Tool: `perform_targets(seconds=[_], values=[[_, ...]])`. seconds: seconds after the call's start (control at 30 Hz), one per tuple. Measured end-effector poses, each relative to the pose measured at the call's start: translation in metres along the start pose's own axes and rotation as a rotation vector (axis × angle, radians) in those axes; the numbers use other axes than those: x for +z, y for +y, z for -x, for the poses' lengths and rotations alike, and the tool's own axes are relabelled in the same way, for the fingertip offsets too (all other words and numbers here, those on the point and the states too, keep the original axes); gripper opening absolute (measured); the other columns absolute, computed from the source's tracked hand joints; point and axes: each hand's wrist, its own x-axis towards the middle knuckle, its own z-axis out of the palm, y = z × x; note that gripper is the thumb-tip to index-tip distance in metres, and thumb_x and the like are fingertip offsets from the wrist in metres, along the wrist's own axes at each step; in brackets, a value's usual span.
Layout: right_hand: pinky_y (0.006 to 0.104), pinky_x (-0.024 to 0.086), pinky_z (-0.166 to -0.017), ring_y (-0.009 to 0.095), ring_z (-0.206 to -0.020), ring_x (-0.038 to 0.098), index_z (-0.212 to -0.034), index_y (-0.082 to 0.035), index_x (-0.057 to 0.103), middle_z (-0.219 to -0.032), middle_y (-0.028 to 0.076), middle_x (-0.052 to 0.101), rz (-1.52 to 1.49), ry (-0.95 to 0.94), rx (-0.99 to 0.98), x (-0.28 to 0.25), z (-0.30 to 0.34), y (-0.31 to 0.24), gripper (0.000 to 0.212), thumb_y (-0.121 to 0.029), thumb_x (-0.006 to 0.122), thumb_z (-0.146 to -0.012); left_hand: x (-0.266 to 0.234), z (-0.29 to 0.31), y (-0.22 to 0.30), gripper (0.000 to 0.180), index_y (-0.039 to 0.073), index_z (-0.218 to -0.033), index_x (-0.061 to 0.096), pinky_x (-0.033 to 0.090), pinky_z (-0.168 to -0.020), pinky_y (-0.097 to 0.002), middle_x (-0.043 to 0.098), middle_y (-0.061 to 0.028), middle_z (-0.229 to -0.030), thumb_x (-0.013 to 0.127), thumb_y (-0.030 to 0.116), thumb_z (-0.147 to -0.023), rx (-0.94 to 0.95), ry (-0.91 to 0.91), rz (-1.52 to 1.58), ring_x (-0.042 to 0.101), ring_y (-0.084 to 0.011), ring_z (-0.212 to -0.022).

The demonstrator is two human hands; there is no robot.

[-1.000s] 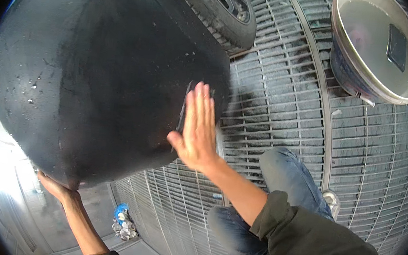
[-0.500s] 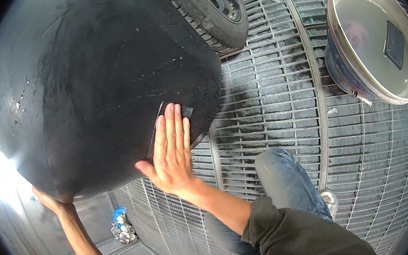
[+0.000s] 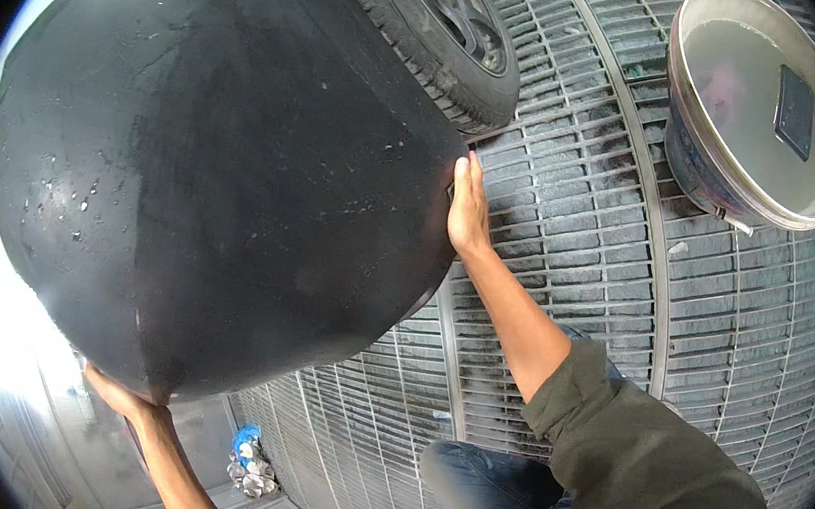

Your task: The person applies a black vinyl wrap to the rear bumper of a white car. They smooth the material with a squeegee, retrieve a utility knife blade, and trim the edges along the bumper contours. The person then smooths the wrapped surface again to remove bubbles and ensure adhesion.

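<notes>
A large, curved matte-black car bumper [image 3: 267, 168] takes up the left half of the view, with wet streaks and water drops on it. My right hand [image 3: 470, 206] lies along its right edge, fingers straight and together, palm toward the bumper. Pressed beneath that hand is a dark sheet of sandpaper [image 3: 472, 147]; only a small corner shows past the fingertips. At the lower left, my left hand [image 3: 125, 398] holds the bumper's bottom edge, its fingers partly hidden by the bumper.
A car wheel [image 3: 452, 38] stands beyond the bumper. On the metal floor grating [image 3: 582, 224], a bucket [image 3: 686, 151] of cloudy water holds a dark rectangular block [image 3: 795, 113] and something pinkish. Blue and silvery crumpled material [image 3: 251, 463] lies at lower left. My bent knee [image 3: 481, 489] is below.
My right hand has slid up and right from the bumper's face to its right edge, taking the sandpaper along. My left hand stays at the bottom edge. The view has shifted slightly.
</notes>
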Motion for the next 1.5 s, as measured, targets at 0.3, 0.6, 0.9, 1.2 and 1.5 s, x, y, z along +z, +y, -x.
perform_targets(seconds=[0.3, 0.6, 0.9, 1.2, 1.5], values=[[0.0627, 0.009, -0.125, 0.052, -0.156, 0.008, -0.161, 0.009, 0.015, -0.168, 0.035, 0.009, 0.376, -0.021, -0.647, 0.029, 0.143, -0.033, 0.079, -0.038, 0.046, -0.106, -0.007, -0.007, -0.007, 0.072, 0.003, -0.151, 0.046, 0.042, -0.111, -0.0445, 0.052, -0.0132, -0.15, 0.04, 0.055, -0.103, -0.114, -0.056, 0.076, 0.052, -0.0306, -0.135], [0.0604, 0.011, -0.126, 0.049, -0.157, 0.011, -0.161, 0.006, 0.021, -0.168, 0.032, 0.014, 0.388, -0.139, -0.989, 0.075, 0.055, -0.19, 0.089, -0.052, 0.054, -0.102, -0.013, -0.018, -0.016, 0.069, 0.002, -0.15, 0.047, 0.04, -0.112, -0.0409, 0.052, -0.0141, -0.15, 0.037, 0.055, -0.106, -0.092, -0.176, 0.177, 0.053, -0.0291, -0.134], [0.054, 0.018, -0.128, 0.044, -0.156, 0.023, -0.158, 0.001, 0.036, -0.167, 0.027, 0.027, 0.447, -0.367, -1.422, 0.076, 0.169, -0.131, 0.084, -0.055, 0.054, -0.098, -0.022, -0.023, -0.033, 0.072, -0.004, -0.148, 0.048, 0.04, -0.113, -0.0389, 0.052, -0.0158, -0.15, 0.039, 0.055, -0.107, 0.01, -0.103, 0.079, 0.053, -0.03, -0.132], [0.0517, 0.016, -0.128, 0.041, -0.157, 0.021, -0.156, 0.004, 0.039, -0.167, 0.025, 0.028, 0.382, -0.362, -1.258, 0.114, 0.173, -0.248, 0.08, -0.046, 0.059, -0.097, -0.008, -0.021, -0.025, 0.07, -0.007, -0.144, 0.052, 0.041, -0.111, -0.0382, 0.058, -0.0182, -0.144, 0.039, 0.052, -0.108, -0.028, -0.167, 0.145, 0.056, -0.0306, -0.128], [0.0395, 0.06, -0.089, 0.028, -0.091, 0.076, -0.118, -0.005, 0.074, -0.105, 0.015, 0.077, 0.32, -0.65, -0.585, -0.091, 0.16, -0.12, 0.043, -0.003, 0.056, -0.079, -0.04, -0.107, -0.085, 0.074, -0.008, -0.148, 0.05, 0.038, -0.116, -0.0392, 0.055, -0.0188, -0.149, 0.041, 0.053, -0.108, 0.021, -0.109, -0.01, 0.053, -0.0297, -0.135]])
